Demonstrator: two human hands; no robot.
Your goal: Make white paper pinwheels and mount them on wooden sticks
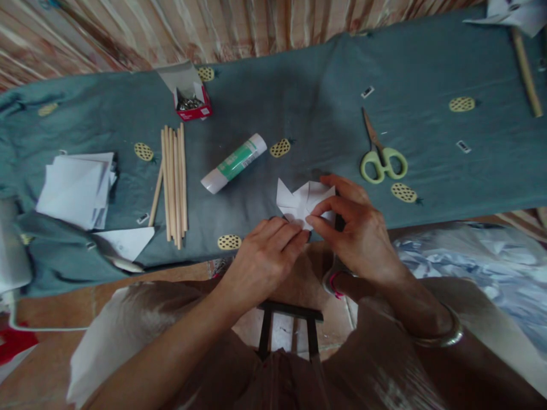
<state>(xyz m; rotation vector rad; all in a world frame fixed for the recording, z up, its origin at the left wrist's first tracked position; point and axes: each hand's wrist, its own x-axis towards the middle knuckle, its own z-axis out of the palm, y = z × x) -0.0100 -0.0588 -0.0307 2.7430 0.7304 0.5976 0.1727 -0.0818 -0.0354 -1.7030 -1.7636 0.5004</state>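
Item, my right hand (pixel 363 222), right of centre: thumb and forefinger clamped together on a flap of folded white paper (pixel 301 196), another finger at its upper right edge, presumably to stop the fold springing open. Item, my left hand (pixel 267 250), lower centre: fingers side by side along the paper's lower edge, seemingly to steady it; the thumb is largely hidden, so I cannot tell whether they pinch. The paper itself: centre of frame, points standing out, at the near table edge, likely for comfortable reach. Item, one glue stick (pixel 234 163), white with green label, lying slantwise left of centre, capped as far as I can tell. Item, scissors (pixel 379 149), pale green handles towards me, right of centre, convenient for picking up. Item, red box (pixel 194 113), upper left, lid raised, its small metal fasteners (pixel 190 102) within easy access. Item, wooden dowels (pixel 174 188), below the box, laid parallel, probably for tidiness. Item, white paper squares (pixel 74 188), far left, stacked loosely. Item, white paper pinwheel (pixel 519 14) on a wooden stick (pixel 526 74), upper right corner, apparently set aside from my working space.
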